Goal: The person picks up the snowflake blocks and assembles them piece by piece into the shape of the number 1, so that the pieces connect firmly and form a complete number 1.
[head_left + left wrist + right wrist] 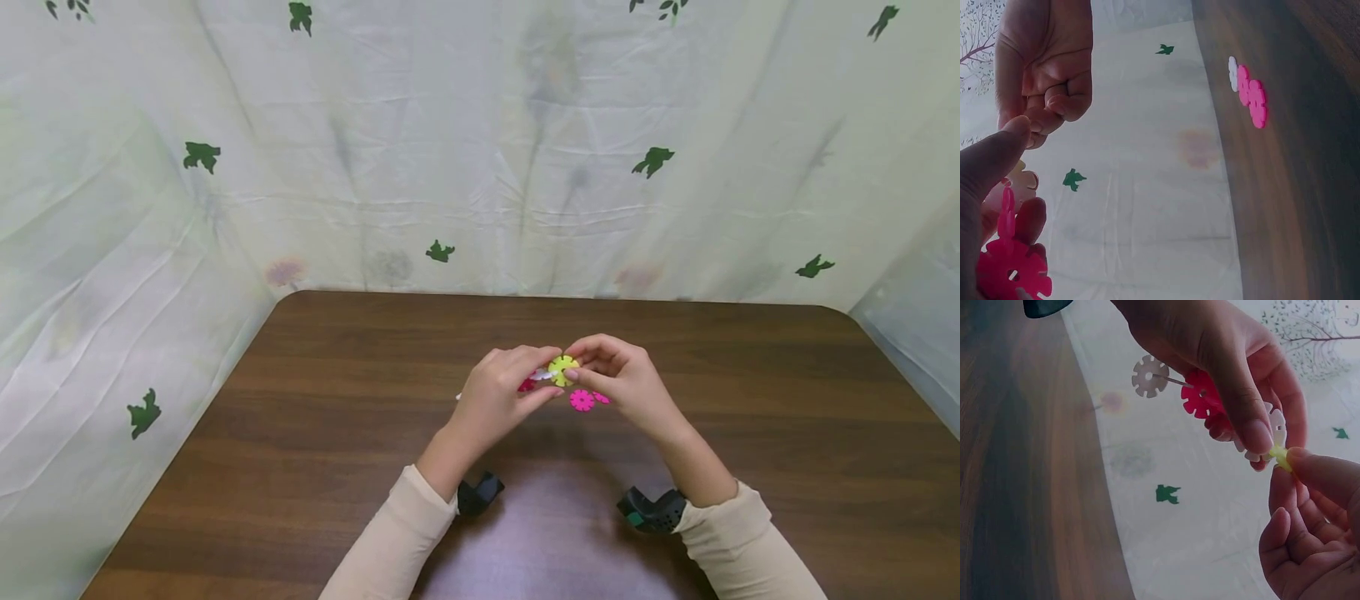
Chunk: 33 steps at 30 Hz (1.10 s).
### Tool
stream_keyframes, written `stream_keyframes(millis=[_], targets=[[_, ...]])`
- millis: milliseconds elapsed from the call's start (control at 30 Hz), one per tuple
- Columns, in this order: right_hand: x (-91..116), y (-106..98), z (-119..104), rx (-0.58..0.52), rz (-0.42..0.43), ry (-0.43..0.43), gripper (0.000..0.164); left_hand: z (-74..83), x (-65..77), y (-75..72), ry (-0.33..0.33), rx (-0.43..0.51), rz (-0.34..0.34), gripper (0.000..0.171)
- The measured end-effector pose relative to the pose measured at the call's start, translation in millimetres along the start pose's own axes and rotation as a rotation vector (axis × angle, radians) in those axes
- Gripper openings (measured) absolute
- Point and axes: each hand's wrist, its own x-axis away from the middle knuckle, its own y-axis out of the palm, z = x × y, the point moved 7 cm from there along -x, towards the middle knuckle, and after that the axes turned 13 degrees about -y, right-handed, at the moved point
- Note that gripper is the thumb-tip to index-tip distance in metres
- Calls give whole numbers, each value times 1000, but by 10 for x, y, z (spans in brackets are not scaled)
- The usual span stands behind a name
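Observation:
Both hands meet above the table around a chain of notched, flower-shaped plastic discs. My left hand (491,392) holds the chain, which has a pink disc (1195,395), a second pink disc (1006,219) seen edge-on, and a white disc (1279,429) close to the thumb. Out at the chain's far end sticks another white disc (1144,376). Between thumb and fingers my right hand (633,387) pinches a yellow disc (562,367). The yellow disc meets the white one's edge, right at the left fingertips. Fingers hide part of the chain.
On the wooden table (315,433), beyond the hands, lie two pink discs (581,401) and a white disc (1233,74) in a row. A pale curtain (480,167) with green leaf-like shapes hangs behind the table's back edge. Dark wrist devices (651,510) sit under the sleeves' cuffs.

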Motion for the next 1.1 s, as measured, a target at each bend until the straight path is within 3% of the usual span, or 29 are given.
stream_keyframes(millis=[267, 567, 767, 1100], targets=[[-1, 8, -18, 8, -14, -3, 23, -12, 6, -20, -2, -31, 39, 35], [-28, -251, -82, 128, -12, -83, 36, -50, -14, -87, -11, -44, 77, 35], [1, -478, 55, 222, -14, -24, 42, -75, -21, -134, -12, -43, 104, 36], [160, -794, 476, 294, 0, 139, 45, -95, -24, -152, -19, -39, 100, 34]])
